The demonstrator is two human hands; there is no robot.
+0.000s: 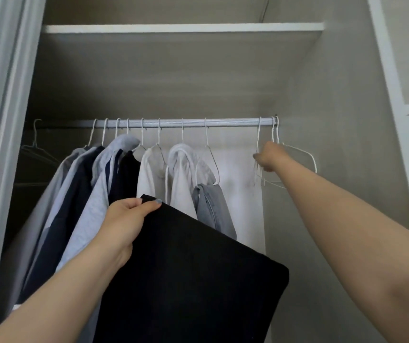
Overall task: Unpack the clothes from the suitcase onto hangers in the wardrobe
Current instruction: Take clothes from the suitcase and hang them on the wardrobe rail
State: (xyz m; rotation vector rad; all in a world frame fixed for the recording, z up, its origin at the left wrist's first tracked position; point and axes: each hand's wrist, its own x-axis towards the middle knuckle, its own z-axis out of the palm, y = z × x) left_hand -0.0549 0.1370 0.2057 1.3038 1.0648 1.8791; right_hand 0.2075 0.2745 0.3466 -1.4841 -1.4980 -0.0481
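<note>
Step in hand: fetching empty hanger for next garment. Left hand [126, 219] pinches folded black garment [186, 268] by top corner, held low before wardrobe. Right hand [269, 155] reaches bare white hangers [297, 157] at right end of rail [173, 123]; fingers look curled on wire, grip unclear. Hung clothes [114, 174] fill left and middle of rail. Next: unhook one hanger, bring to garment.
</note>
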